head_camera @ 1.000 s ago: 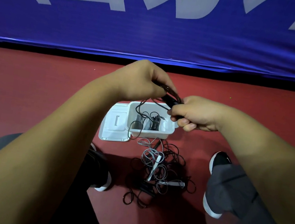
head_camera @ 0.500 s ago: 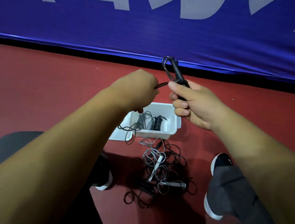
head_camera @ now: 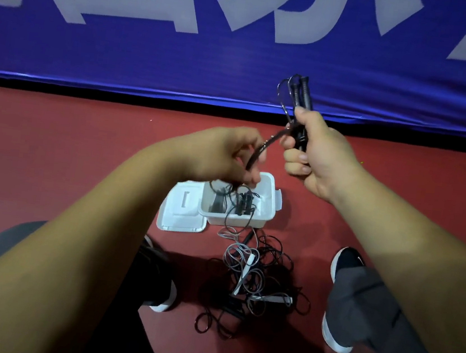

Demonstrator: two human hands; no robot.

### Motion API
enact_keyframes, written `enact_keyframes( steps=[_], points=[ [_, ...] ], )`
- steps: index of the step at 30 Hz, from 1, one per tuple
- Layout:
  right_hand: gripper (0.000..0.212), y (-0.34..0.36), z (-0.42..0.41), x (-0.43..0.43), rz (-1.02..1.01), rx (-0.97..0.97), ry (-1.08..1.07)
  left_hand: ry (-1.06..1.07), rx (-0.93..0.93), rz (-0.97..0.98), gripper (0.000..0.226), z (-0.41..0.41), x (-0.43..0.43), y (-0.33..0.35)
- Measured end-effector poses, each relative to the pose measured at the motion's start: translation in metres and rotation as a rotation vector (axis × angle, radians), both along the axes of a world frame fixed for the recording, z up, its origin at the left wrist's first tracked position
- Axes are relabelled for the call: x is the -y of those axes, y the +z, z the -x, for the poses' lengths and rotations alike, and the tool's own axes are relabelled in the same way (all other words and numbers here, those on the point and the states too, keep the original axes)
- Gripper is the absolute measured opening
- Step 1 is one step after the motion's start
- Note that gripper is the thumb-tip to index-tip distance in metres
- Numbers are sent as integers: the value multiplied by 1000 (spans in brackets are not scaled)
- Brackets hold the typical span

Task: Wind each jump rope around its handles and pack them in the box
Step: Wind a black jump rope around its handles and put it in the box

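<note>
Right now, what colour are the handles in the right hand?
Black: the handles stick up from the right hand, clearest against the blue banner in the head view.

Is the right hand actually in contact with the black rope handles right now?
Touching. The head view shows the right hand with its fingers curled round the black handles, which stick up above it.
</note>
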State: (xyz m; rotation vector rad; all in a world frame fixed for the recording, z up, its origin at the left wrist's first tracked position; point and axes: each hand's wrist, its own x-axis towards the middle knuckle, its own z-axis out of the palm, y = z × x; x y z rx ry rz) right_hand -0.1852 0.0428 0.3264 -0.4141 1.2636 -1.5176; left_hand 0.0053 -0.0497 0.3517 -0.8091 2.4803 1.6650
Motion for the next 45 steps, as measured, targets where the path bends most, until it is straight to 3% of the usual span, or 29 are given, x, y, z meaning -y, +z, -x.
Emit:
enact_keyframes(
  steps=[4,6,7,9,12,14,19,24,26,28,30,32,37,39,41,43,45],
  points=[
    [31,24,-5,-8,62,-76,-16,147,149,197,4,6,-19,9],
    [30,44,-3,-10,121,-92,-79,289,154,309,23,9,-25,22],
    [30,57,0,-11,152,-108,-112,372,124,290,33,11,-28,30],
    [30,82,7,-13,195,-156,-159,539,-22,57,46,14,-30,51],
    [28,118,15,-16,216,-238,-147,669,-274,-70,36,19,-31,89],
    [30,140,18,-15,212,-260,-151,692,-392,-12,29,22,-28,117],
    [32,203,25,-16,278,-175,-239,567,-522,424,21,16,-40,200],
    [27,244,16,-22,338,-138,-291,432,-805,412,15,1,-83,245],
    [24,253,13,-26,333,-138,-309,485,-718,637,14,-4,-83,241],
    [23,259,11,-29,310,-100,-329,546,-463,1007,18,-7,-74,232],
    [23,261,6,-33,283,-58,-328,631,-151,1197,25,-6,-70,226],
    [24,259,-1,-37,275,-92,-276,664,33,1088,29,-5,-73,221],
    [31,236,-10,-49,322,-313,-109,334,192,396,41,-21,-83,210],
    [33,223,-13,-55,297,-397,-22,336,46,321,60,-26,-78,208],
    [33,207,-19,-60,250,-461,102,430,-223,278,79,-24,-70,206],
    [30,190,-27,-64,207,-497,221,456,-379,331,68,-19,-62,202],
    [27,172,-35,-64,181,-497,289,406,-391,405,39,-16,-61,197]
  ],
)
